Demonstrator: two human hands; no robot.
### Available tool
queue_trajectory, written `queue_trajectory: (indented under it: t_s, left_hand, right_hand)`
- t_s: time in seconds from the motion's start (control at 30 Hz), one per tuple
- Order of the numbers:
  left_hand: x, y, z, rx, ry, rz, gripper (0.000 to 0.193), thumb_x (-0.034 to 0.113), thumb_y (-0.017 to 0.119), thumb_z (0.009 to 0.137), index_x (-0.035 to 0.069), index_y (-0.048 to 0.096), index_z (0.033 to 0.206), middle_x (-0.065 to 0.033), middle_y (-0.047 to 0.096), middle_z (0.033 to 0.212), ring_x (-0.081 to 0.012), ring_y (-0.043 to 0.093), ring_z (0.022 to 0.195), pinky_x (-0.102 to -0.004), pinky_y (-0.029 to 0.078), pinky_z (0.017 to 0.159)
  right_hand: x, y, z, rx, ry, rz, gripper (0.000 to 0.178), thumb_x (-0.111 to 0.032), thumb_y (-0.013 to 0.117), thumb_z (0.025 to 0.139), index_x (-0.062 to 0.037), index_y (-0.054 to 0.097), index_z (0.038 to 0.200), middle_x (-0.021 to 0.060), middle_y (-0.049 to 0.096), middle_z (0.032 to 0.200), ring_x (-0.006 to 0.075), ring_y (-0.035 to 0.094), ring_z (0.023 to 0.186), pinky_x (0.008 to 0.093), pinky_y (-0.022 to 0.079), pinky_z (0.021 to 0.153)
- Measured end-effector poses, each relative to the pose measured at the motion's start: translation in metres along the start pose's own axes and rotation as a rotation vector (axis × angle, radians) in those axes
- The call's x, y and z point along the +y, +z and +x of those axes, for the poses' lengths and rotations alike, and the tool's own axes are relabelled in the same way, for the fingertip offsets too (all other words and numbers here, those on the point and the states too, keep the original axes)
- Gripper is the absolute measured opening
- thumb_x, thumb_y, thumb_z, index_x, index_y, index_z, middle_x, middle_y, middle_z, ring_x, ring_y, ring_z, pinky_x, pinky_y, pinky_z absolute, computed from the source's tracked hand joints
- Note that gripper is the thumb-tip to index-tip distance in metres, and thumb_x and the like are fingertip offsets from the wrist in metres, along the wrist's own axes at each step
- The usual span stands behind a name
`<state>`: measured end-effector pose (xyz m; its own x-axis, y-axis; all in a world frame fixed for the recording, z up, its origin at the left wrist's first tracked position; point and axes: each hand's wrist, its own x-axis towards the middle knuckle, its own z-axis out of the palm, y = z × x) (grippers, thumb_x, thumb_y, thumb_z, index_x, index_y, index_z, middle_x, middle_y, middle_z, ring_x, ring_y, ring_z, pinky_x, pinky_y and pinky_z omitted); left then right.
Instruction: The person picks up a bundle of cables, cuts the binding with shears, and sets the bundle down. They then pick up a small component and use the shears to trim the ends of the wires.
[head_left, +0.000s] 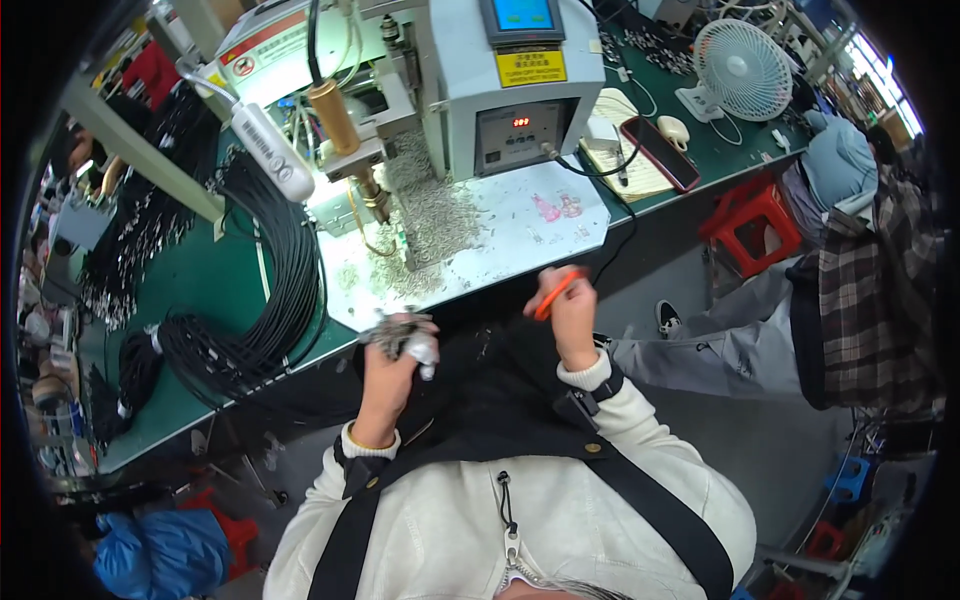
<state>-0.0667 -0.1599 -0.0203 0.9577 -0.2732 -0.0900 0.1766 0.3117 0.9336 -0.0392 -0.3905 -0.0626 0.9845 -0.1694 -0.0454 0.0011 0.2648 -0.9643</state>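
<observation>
From my end I see a white plate (515, 245), flat and smooth, near the middle of the frame, strewn with small bits (445, 222) that look like short, pale grey metal pieces in a grainy heap. Above them hangs a rounded brass cylinder (335, 118), beside the boxy grey machine (505, 90) at upper centre. Glossy black cables (290, 245) curve in a thick bundle over the green surface (190, 275) at left. A ribbed round fan (742, 68) stands at upper right, and a person in a checked shirt (850, 310) is at the right edge, partly lost in the dark rim. The fingers curl over much of what each hand carries, so I can't make out the ends of the orange tool (562, 292), right of centre below the plate, or what the grey clump (398, 328) below the plate's left corner is made of. The left grip (388, 368) is closed around that clump, a white wrapping (421, 350) showing at one digit; the right grip (574, 312) is narrow, fingers folded about the orange tool.
</observation>
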Motion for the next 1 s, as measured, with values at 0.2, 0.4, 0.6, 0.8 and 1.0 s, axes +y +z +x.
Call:
queue_trajectory:
  t_s: [0.2,0.4,0.6,0.8,1.0]
  left_hand:
    - [-0.001,-0.026,0.012,0.775,0.635,0.361,0.016,-0.005,0.047,0.078,-0.002,0.049,0.093,-0.0099,0.052,0.085,-0.0166,0.050,0.069,-0.0248,0.042,0.060]
    - [-0.035,-0.054,0.031,0.893,0.860,1.052,0.015,-0.001,0.045,0.081,-0.004,0.047,0.095,-0.0131,0.052,0.089,-0.0236,0.050,0.081,-0.0322,0.041,0.073]
    - [-0.046,-0.063,0.038,0.956,0.820,1.099,0.018,0.002,0.046,0.082,-0.006,0.047,0.098,-0.0171,0.053,0.091,-0.0302,0.051,0.085,-0.0370,0.040,0.077]
    - [-0.039,-0.053,0.030,0.961,0.729,1.262,0.021,0.002,0.048,0.079,-0.008,0.050,0.097,-0.0227,0.052,0.090,-0.0388,0.049,0.084,-0.0417,0.037,0.079]
    - [-0.033,-0.048,0.033,0.976,0.667,1.351,0.024,0.002,0.050,0.077,-0.007,0.051,0.099,-0.0210,0.052,0.088,-0.0384,0.049,0.083,-0.0414,0.037,0.078]
  right_hand:
    - [-0.003,-0.036,0.076,0.898,-0.781,-0.194,0.018,-0.015,0.045,0.088,0.0009,0.046,0.095,0.0099,0.053,0.093,0.0145,0.050,0.086,0.0264,0.039,0.078]
    - [-0.016,-0.033,0.105,1.032,-0.616,0.148,0.025,-0.018,0.044,0.087,0.0021,0.050,0.102,0.0076,0.052,0.094,0.0136,0.048,0.086,0.0259,0.037,0.078]
    - [-0.021,-0.028,0.106,1.012,-0.534,0.257,0.019,-0.016,0.043,0.087,-0.0001,0.052,0.093,0.0042,0.050,0.091,0.0111,0.045,0.081,0.0243,0.035,0.074]
    - [-0.011,-0.036,0.102,0.984,-0.587,0.087,0.016,-0.015,0.043,0.086,-0.0010,0.051,0.088,0.0034,0.049,0.087,0.0105,0.044,0.079,0.0241,0.034,0.074]
    - [-0.008,-0.036,0.109,0.915,-0.722,-0.131,0.008,-0.009,0.043,0.086,-0.0012,0.044,0.085,0.0052,0.046,0.086,0.0133,0.043,0.080,0.0273,0.034,0.079]
